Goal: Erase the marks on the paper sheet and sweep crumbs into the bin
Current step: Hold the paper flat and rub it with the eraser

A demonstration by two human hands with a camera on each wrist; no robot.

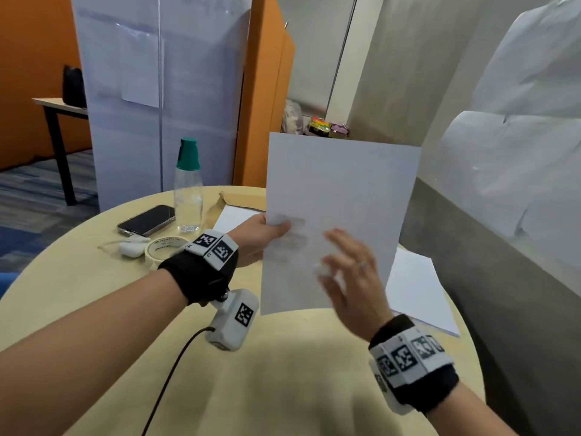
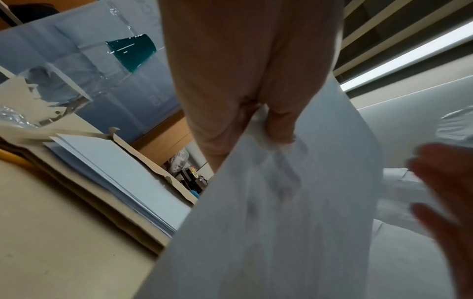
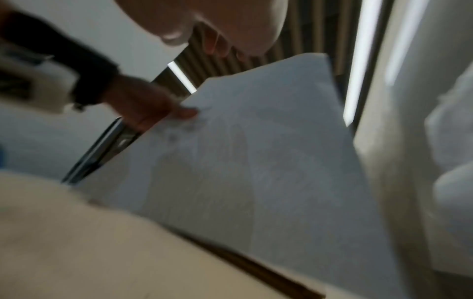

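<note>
I hold a white paper sheet [image 1: 339, 190] upright above the round table [image 1: 251, 372]. My left hand [image 1: 267, 231] pinches its left edge, thumb on the near face [image 2: 279, 125] and fingers behind, showing through as shadows. Faint grey smudges lie on the sheet [image 2: 294, 202] near that thumb. My right hand [image 1: 352, 272] is blurred in front of the sheet's lower middle, fingers spread. A small white eraser [image 1: 322, 269] sits pinched at its thumb, also seen in the right wrist view [image 3: 174, 37]. No bin or crumbs show.
A clear bottle with a green cap [image 1: 188, 190], a phone [image 1: 146, 220], a tape roll [image 1: 163, 248] and a white earbud case [image 1: 132, 247] stand at the table's left back. An opened pack of paper [image 1: 239, 212] lies behind; loose sheets [image 1: 418, 287] lie right, by a grey wall.
</note>
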